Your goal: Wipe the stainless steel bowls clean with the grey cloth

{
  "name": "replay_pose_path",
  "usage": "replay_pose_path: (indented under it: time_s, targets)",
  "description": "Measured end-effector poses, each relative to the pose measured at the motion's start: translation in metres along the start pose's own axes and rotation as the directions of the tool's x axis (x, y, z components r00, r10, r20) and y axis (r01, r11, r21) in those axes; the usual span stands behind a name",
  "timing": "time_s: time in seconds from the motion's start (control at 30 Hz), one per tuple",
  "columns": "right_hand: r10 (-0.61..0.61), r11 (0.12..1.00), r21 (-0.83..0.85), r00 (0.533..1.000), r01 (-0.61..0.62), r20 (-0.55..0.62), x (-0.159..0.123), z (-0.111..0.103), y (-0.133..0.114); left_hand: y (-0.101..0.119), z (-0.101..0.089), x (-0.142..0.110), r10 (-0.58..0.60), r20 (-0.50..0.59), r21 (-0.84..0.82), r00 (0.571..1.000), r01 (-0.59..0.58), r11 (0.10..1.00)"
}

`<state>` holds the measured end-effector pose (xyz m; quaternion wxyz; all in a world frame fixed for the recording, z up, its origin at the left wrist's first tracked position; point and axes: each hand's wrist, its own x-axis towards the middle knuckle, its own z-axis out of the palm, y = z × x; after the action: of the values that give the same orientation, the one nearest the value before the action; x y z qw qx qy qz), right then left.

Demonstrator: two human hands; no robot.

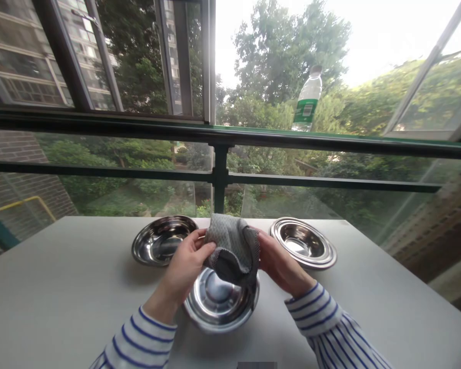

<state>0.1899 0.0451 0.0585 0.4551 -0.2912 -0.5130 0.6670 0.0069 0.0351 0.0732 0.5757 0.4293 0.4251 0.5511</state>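
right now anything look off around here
The plastic water bottle with the green label looks odd: it leans at a tilt, apparently perched on the narrow rail by the open window, apart from the steel bowls on the table.

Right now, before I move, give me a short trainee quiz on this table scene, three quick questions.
1. How many round stainless steel bowls sit on the pale grey table?
2. True or false: the left hand and right hand both grip the grey mesh cloth.
3. What pattern do the long sleeves show: A plain white, B blue-and-white stripes, or C red dots?

Key: 1. Three; 2. True; 3. B.
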Motion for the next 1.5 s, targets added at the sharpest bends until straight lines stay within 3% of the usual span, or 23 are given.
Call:
replay_pose_path:
  time_s: [0.2, 0.33, 0.53, 0.63, 0.7, 0.77, 0.83, 0.93, 1.13, 1.3, 1.4, 1.5]
  targets:
    - [-0.195, 0.958, -0.235, 0.975, 0.166, -0.106, 0.004, -0.001, 0.007, 0.002, -0.002, -0.003, -0.098, 0.048, 0.044, 0.994, 0.096, 0.994]
    - [-0.264, 0.921, -0.297, 0.964, 0.254, 0.005, 0.001, -0.004, 0.0, 0.0, -0.007, 0.0, -0.118, 0.048, 0.001, 0.992, 0.118, 0.993]
    - [-0.28, 0.799, -0.522, 0.953, 0.298, 0.116, -0.004, -0.009, -0.01, 0.005, -0.009, 0.003, -0.21, 0.164, -0.312, 0.964, 0.253, 0.916]
    - [-0.22, 0.711, -0.627, 0.948, 0.318, 0.23, -0.009, -0.013, -0.015, 0.009, -0.008, -0.002, -0.226, 0.114, -0.234, 0.967, 0.248, 0.94]
    - [-0.115, 0.686, -0.664, 0.946, 0.296, 0.302, -0.014, -0.016, -0.019, 0.011, -0.007, -0.004, -0.212, 0.094, -0.128, 0.973, 0.223, 0.966]
    - [-0.003, 0.705, -0.665, 0.939, 0.247, 0.345, -0.018, -0.019, -0.023, 0.011, -0.007, -0.004, -0.184, 0.1, -0.062, 0.978, 0.19, 0.98]
    - [0.041, 0.778, -0.597, 0.932, 0.195, 0.359, -0.019, -0.02, -0.023, 0.01, -0.007, -0.004, -0.149, 0.107, -0.046, 0.983, 0.155, 0.987]
    - [-0.011, 0.842, -0.51, 0.952, 0.173, 0.305, -0.016, -0.016, -0.016, 0.009, -0.007, -0.004, -0.104, 0.146, -0.062, 0.984, 0.114, 0.992]
    - [-0.186, 0.724, -0.654, 0.975, 0.22, 0.122, -0.006, 0.0, -0.005, 0.008, -0.006, -0.005, -0.083, 0.19, -0.082, 0.978, 0.1, 0.992]
    - [-0.206, 0.762, -0.625, 0.978, 0.169, 0.014, -0.006, 0.002, -0.01, 0.006, -0.007, -0.003, -0.017, 0.209, 0.006, 0.978, 0.016, 1.0]
    - [-0.174, 0.803, -0.579, 0.985, 0.144, 0.003, -0.006, 0.002, -0.012, 0.004, -0.006, 0.0, 0.01, 0.172, 0.048, 0.985, -0.018, 0.999]
    - [-0.225, 0.725, -0.672, 0.974, 0.149, -0.026, -0.006, 0.001, -0.014, 0.002, -0.011, 0.004, 0.062, 0.041, 0.177, 0.997, -0.069, 0.982]
